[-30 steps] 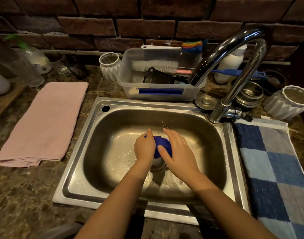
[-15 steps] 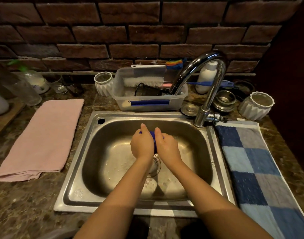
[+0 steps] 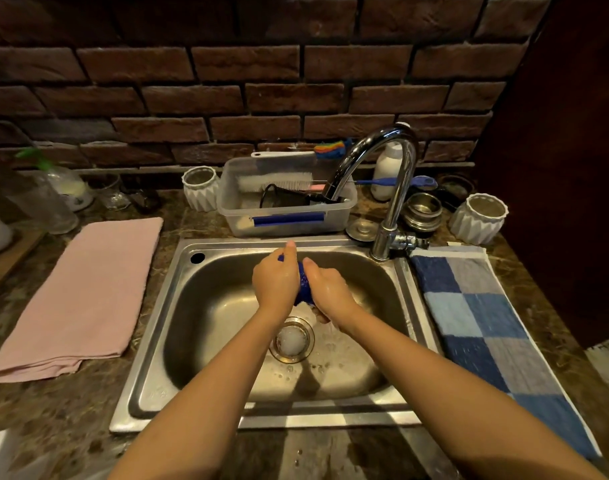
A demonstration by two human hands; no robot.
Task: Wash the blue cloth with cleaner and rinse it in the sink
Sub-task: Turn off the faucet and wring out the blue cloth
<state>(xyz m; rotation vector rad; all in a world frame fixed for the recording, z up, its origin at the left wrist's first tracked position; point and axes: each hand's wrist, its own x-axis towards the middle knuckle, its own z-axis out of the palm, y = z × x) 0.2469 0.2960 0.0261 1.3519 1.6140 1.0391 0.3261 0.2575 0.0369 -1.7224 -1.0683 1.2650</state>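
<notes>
Here, the blue cloth [image 3: 303, 289] shows only as a bunched strip, most of it hidden between two wet hands above the far half of the steel sink [image 3: 209, 306]. The left hand [image 3: 275, 284] curls round its left side, one digit pointing at the far rim. The right hand [image 3: 332, 294] clamps it from the right, fingertips out of sight underneath. Both forearms reach in from the near edge. Foam sits in the drain [image 3: 291, 339]. A pink towel [image 3: 88, 292] lies on the left and a checked towel [image 3: 486, 327] on the right.

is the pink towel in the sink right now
No, the pink towel lies flat on the countertop to the left of the sink, outside its rim.
</notes>
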